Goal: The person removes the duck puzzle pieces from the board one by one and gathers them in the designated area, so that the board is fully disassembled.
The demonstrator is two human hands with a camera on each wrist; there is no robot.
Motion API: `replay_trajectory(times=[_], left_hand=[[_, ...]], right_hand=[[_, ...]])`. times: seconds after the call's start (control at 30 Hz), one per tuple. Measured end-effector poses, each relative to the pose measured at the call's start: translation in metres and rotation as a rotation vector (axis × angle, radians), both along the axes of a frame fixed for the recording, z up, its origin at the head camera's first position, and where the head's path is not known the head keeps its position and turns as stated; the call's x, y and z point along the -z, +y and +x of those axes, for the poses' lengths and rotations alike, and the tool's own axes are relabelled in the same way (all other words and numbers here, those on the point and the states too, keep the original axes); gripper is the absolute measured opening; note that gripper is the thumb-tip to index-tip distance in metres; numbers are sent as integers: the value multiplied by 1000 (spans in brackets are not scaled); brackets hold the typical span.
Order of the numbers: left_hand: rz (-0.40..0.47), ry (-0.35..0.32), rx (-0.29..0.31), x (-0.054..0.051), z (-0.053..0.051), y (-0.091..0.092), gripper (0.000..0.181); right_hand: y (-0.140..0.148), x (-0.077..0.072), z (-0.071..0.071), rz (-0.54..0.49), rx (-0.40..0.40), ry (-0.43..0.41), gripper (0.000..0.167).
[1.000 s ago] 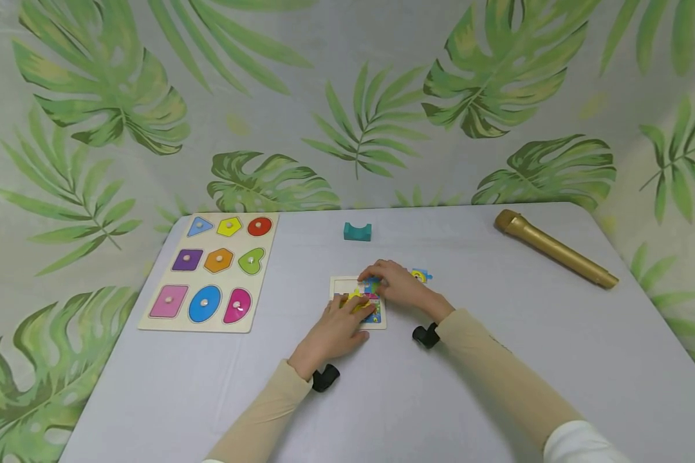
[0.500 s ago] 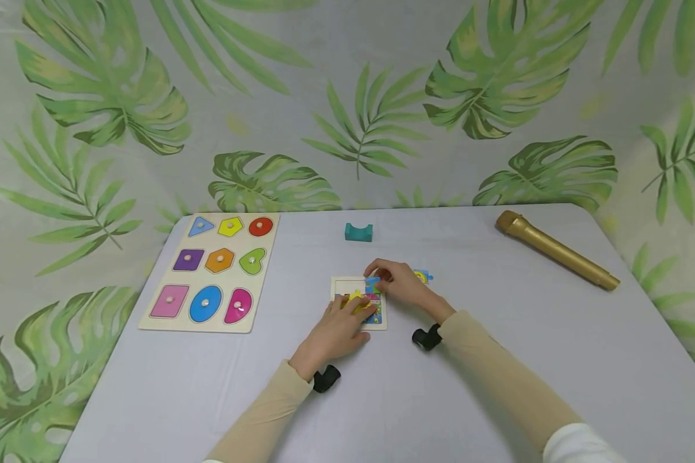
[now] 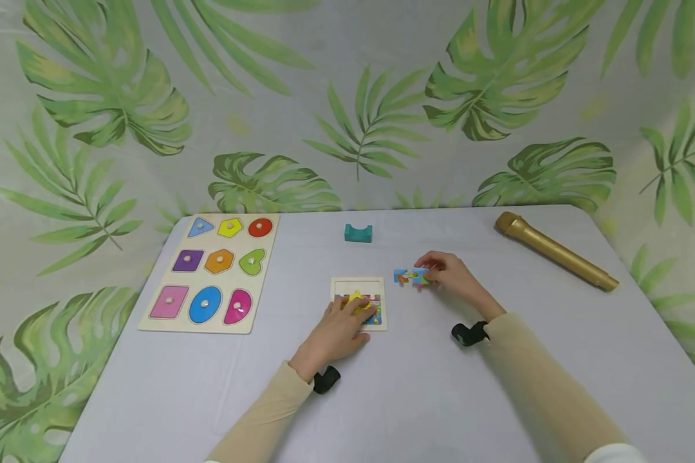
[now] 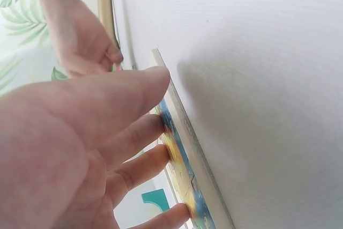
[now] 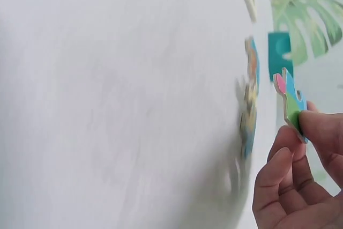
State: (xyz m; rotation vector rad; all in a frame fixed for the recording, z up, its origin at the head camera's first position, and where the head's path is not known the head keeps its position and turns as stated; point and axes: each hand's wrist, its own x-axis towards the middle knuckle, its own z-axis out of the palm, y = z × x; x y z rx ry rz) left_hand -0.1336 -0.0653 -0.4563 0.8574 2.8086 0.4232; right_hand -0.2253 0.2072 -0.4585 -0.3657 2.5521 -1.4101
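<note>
- Nearest on the desk (image 3: 394, 399), a black device (image 3: 327, 380) sits at the left wrist; a second black device (image 3: 469, 334), a little farther off, sits at the right wrist. Both arms wear beige sleeves (image 3: 266, 411).
- The left hand (image 3: 337, 329) lies spread and relaxed, its fingertips resting on the fitted pieces of a small puzzle board (image 3: 347, 287) without gripping them.
- The board lies flat near the middle of the desk. Its near part is filled with colorful pieces showing yellow and blue; its far strip is bare.
- The right hand (image 3: 454, 278), to the right of the board, pinches one puzzle piece (image 5: 293, 100) between thumb and fingers. The piece is blue and green with a pink tab, and is tilted up off the desk.
- Close by that piece, loose pieces (image 5: 252, 60) lie on the desk, between the board and the right hand.
- Well off to the left lies a shape board (image 3: 231, 279) with nine knobbed shapes.
- Far right, a gold microphone (image 3: 556, 251) lies slantwise.
- Beyond the puzzle board stands a teal block (image 3: 358, 235) with a curved notch.
- Behind everything hangs a leaf-patterned cloth (image 3: 359, 128).
</note>
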Motion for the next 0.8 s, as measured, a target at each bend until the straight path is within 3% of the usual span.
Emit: replay_trajectory(times=[0.23,0.47,0.8], left_hand=[[-6,-11,-5,-1,1,1,50],[-16,-11,-5,-2,1,0,50],[35,-33,41,-3,-3,-10,50]], right_hand=[[31,1,1,58,64,-20,24],[32,4,-2,147,81,-17,22],[25,8,-4,351,41,146,18]])
